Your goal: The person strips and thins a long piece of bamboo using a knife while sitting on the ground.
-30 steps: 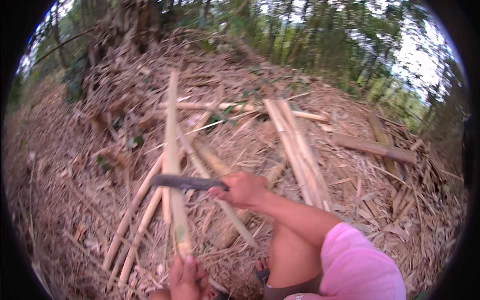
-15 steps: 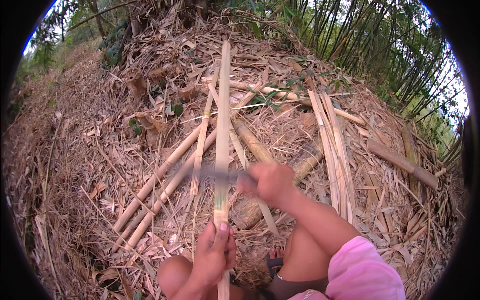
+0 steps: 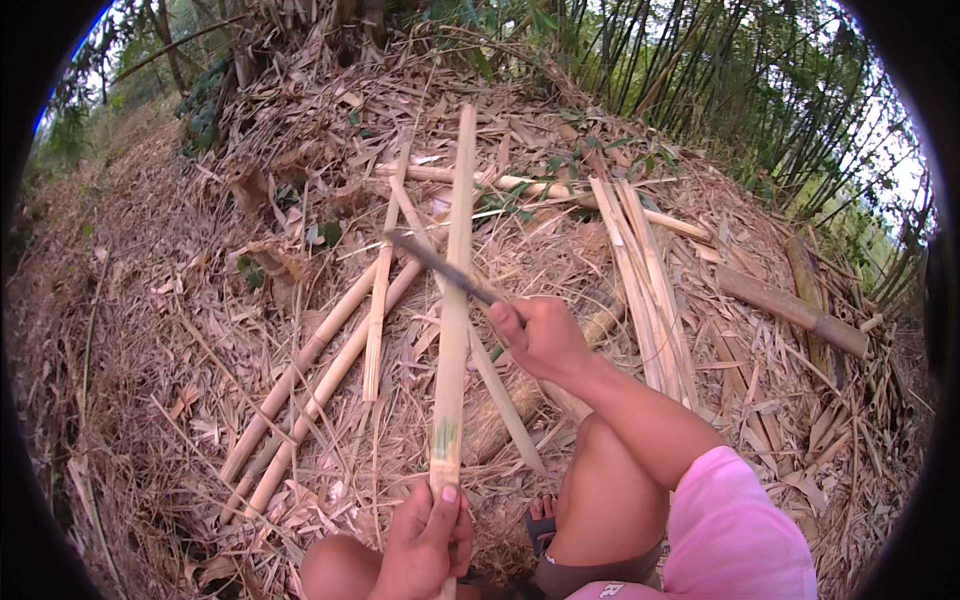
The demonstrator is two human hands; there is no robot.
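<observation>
My left hand point(image 3: 428, 532) is closed around the near end of a long pale bamboo strip point(image 3: 453, 350), its thumb along the top. The strip points away from me, and a greenish patch shows on it just above the grip. In my right hand point(image 3: 541, 338) is a dark-bladed knife point(image 3: 440, 265), its handle hidden by my fingers. The blade lies across the strip past its middle, slanting up to the left; I cannot tell whether it presses on the surface.
Several bamboo poles point(image 3: 318, 395) lie on leaf litter at the left. Split strips point(image 3: 640, 270) rest at the right, beside a cut bamboo piece point(image 3: 790, 312). A thick log point(image 3: 500, 425) lies under the strip. Standing bamboo point(image 3: 720, 90) rises behind.
My right hand and the knife have moved a little farther away along the strip, and the blade now slants upward. The far end of the strip has tipped slightly right.
</observation>
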